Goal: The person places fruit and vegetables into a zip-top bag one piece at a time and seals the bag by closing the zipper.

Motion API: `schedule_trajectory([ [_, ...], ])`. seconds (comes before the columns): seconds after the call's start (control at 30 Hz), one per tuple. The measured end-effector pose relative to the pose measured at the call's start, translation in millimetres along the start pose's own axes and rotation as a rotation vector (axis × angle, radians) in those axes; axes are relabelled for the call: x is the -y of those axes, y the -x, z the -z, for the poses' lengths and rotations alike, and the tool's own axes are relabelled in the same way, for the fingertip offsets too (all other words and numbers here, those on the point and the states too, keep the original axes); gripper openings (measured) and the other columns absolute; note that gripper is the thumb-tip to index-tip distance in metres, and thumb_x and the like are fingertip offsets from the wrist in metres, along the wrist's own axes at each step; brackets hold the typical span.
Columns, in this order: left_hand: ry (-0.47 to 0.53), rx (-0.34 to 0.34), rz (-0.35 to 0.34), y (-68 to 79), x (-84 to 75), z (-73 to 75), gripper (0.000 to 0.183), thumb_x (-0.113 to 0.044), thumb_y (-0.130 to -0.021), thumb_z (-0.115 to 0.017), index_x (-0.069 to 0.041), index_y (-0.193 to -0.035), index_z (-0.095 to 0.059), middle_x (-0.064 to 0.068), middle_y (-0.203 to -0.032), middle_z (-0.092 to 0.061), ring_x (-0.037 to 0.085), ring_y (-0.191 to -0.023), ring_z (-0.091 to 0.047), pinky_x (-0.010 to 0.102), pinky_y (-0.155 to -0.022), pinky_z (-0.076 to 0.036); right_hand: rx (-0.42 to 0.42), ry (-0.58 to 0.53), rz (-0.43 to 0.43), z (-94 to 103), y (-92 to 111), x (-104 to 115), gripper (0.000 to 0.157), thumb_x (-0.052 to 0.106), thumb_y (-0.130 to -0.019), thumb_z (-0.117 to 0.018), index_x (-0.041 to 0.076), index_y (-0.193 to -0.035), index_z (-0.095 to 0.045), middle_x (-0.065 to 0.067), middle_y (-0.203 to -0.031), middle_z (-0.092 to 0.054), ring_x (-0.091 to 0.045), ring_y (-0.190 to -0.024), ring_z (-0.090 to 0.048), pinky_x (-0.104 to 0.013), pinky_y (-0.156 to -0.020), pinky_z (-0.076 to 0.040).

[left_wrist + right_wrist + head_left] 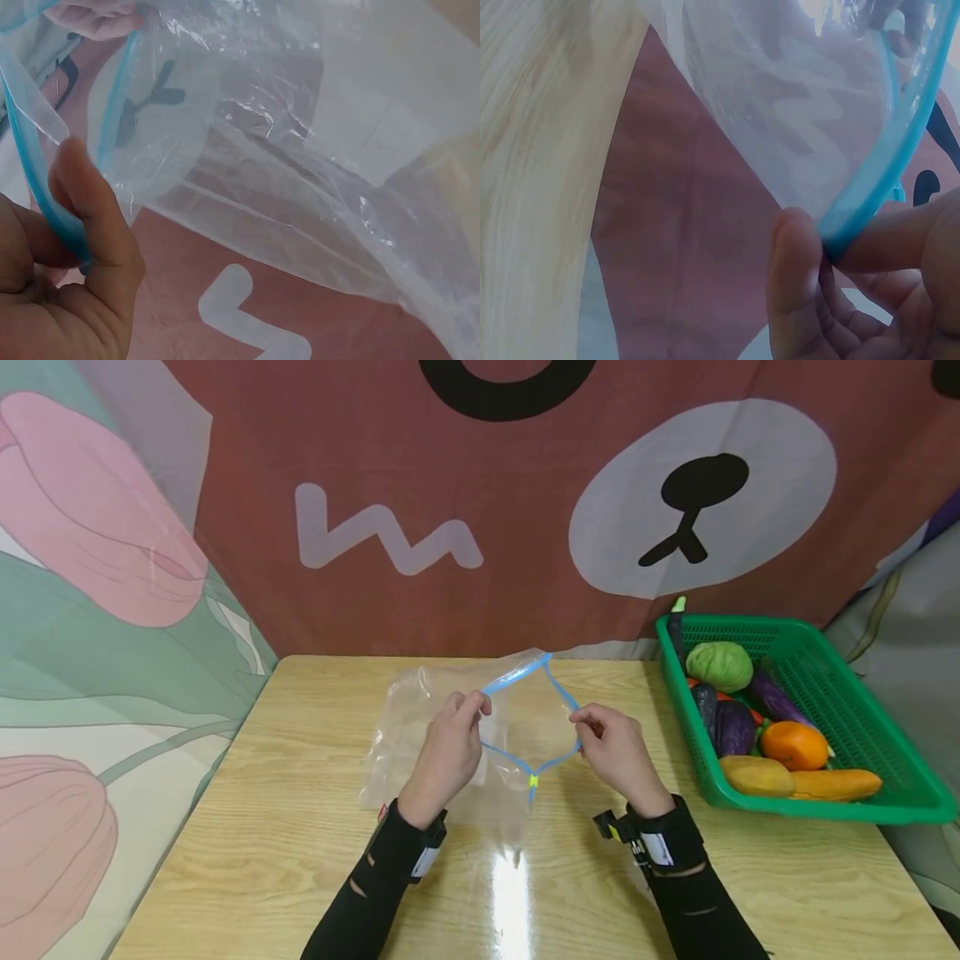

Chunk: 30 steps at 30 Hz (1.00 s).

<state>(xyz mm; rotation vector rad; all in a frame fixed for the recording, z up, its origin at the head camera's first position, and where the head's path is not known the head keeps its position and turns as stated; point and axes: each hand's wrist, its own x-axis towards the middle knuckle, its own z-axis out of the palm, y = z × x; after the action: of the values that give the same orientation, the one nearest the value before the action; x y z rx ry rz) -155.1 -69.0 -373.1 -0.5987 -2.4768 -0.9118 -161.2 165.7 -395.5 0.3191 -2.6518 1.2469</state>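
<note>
"Bag (420,714) first, please: where is it now?"

"It is between the two hands, over the back part of the table (262,860). Its clear body spreads to the left. Whether its bottom touches the wood, I cannot tell."

"And how are the fingers?"

"Left hand (447,747) pinches the blue rim (517,673) between thumb and finger; the left wrist view shows this well. Right hand (618,753) does the same on the opposite side, also with a narrow pinch. So both hands hold only the bag."

"Which step do you think it is?"

"In my judgement, it is the spreading of the mouth. The rim makes a wide, angular loop, and the yellow slider (534,782) sits at its near corner, so the zip seems already parted."

"What does the next move call for, then?"

"I would say, a steady pull outwards, with no twist. The film looks thin and wrinkled, so the mouth could fall together if one hand lets go too soon. One hand should then keep its pinch."

"Is something else close?"

"Yes, a green basket (885,718) with vegetables (795,745) stands at the right, apart from both hands."
</note>
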Motion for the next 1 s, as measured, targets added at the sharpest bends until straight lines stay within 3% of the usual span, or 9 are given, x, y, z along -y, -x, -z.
schedule_trajectory([
  [0.13, 0.031, 0.002, 0.037, 0.1, -3.1, 1.0, 0.018, 0.002, -0.091, -0.047, -0.006, -0.089, -0.062, 0.005, -0.079, -0.046, 0.014, -0.055, -0.04, 0.026, -0.049, -0.037, -0.026, 0.034, -0.001, 0.4, -0.2, -1.3, 0.017, 0.004, -0.094, -0.052, 0.006, -0.099, -0.068, -0.002, -0.069, -0.059, -0.013, -0.054, -0.054, -0.029, -0.045, -0.04],
  [0.27, 0.048, -0.008, 0.069, -0.4, -7.2, 1.7, 0.009, -0.009, -0.086, -0.061, -0.005, -0.092, -0.067, 0.004, -0.079, -0.047, 0.01, -0.057, -0.044, 0.024, -0.054, -0.039, -0.036, 0.033, -0.028, 0.6, 0.2, -0.5, 0.016, 0.004, -0.091, -0.055, 0.005, -0.1, -0.068, -0.003, -0.073, -0.059, -0.012, -0.055, -0.057, -0.028, -0.045, -0.043],
  [0.33, 0.054, -0.012, 0.068, -1.0, -9.5, 2.5, 0.015, -0.006, -0.082, -0.066, -0.004, -0.097, -0.068, 0.004, -0.078, -0.046, 0.009, -0.057, -0.043, 0.024, -0.052, -0.038, -0.033, 0.017, -0.051, 1.2, 0.8, 0.7, 0.018, 0.004, -0.09, -0.057, 0.005, -0.103, -0.068, -0.005, -0.077, -0.058, -0.013, -0.058, -0.06, -0.028, -0.047, -0.046],
  [0.5, 0.067, -0.037, 0.067, -3.4, -13.8, 5.8, 0.038, 0.01, -0.074, -0.056, 0.0, -0.109, -0.067, 0.004, -0.076, -0.043, 0.01, -0.053, -0.035, 0.025, -0.047, -0.032, -0.047, 0.005, -0.078, 5.2, 2.1, 4.5, 0.027, 0.002, -0.086, -0.059, 0.002, -0.111, -0.067, -0.007, -0.083, -0.056, -0.015, -0.063, -0.061, -0.03, -0.051, -0.047],
  [0.77, 0.061, -0.11, 0.074, -5.2, -12.0, 9.6, 0.05, 0.016, -0.069, -0.052, 0.004, -0.115, -0.064, 0.003, -0.074, -0.041, 0.011, -0.053, -0.03, 0.025, -0.047, -0.03, -0.095, 0.086, -0.028, 14.6, 4.4, 10.3, 0.025, -0.001, -0.082, -0.057, 0.003, -0.104, -0.07, -0.006, -0.082, -0.055, -0.017, -0.065, -0.057, -0.032, -0.055, -0.043],
  [0.9, 0.059, -0.09, 0.076, -4.3, -10.5, 10.0, 0.052, 0.015, -0.067, -0.053, 0.004, -0.117, -0.063, 0.004, -0.073, -0.041, 0.012, -0.054, -0.03, 0.025, -0.047, -0.03, -0.125, 0.155, 0.002, 18.9, 5.9, 13.2, 0.024, 0.001, -0.083, -0.058, 0.003, -0.103, -0.07, -0.007, -0.082, -0.056, -0.017, -0.065, -0.059, -0.035, -0.063, -0.042],
  [1.0, 0.117, -0.043, 0.084, -3.7, -11.9, 8.1, 0.051, 0.011, -0.07, -0.056, 0.002, -0.119, -0.063, 0.002, -0.072, -0.04, 0.011, -0.056, -0.033, 0.025, -0.049, -0.032, -0.122, 0.166, 0.029, 20.2, 5.8, 15.7, 0.023, 0.003, -0.085, -0.06, 0.003, -0.105, -0.07, -0.007, -0.083, -0.058, -0.017, -0.064, -0.06, -0.035, -0.062, -0.044],
])
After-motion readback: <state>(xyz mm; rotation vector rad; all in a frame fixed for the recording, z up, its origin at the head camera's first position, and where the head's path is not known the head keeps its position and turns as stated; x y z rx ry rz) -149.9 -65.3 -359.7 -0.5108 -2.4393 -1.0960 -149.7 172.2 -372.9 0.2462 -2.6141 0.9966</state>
